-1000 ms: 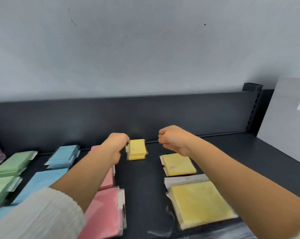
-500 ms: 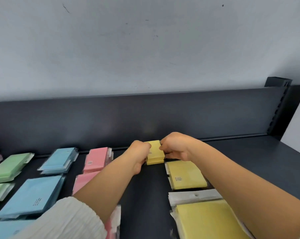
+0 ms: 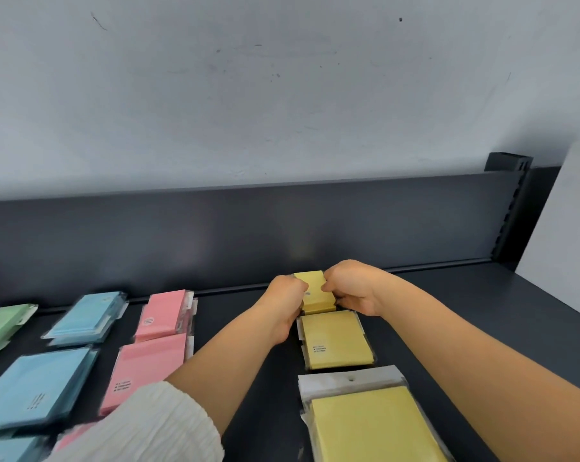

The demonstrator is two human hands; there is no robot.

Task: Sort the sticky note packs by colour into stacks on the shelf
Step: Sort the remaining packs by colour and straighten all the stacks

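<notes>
Grips the small yellow sticky note stack (image 3: 315, 295) from both sides, with the left hand (image 3: 287, 295) at its left edge and the right hand (image 3: 351, 290) at its right edge; fingers of both curled in and clamped on the stack, knuckles up; cannot tell whether lifted clear or resting on the dark shelf (image 3: 481, 328); placed near the rear panel (image 3: 215, 241), at the far end of a yellow row. Just nearer in that row, right beside the stack, a medium yellow pack (image 3: 335, 341) lying flat; nearer again, a large yellow pack (image 3: 371, 425) in a clear bag with a white header. To the left, apart from the yellow, a small pink stack (image 3: 163, 315) behind a larger pink pack (image 3: 148, 368); further left, a small blue stack (image 3: 88, 316) behind a larger blue stack (image 3: 35, 388); at the left border, a green pack (image 3: 2, 325). On the left forearm, a white ribbed sleeve (image 3: 155, 425); above the panel, a scuffed pale wall (image 3: 282, 95).
</notes>
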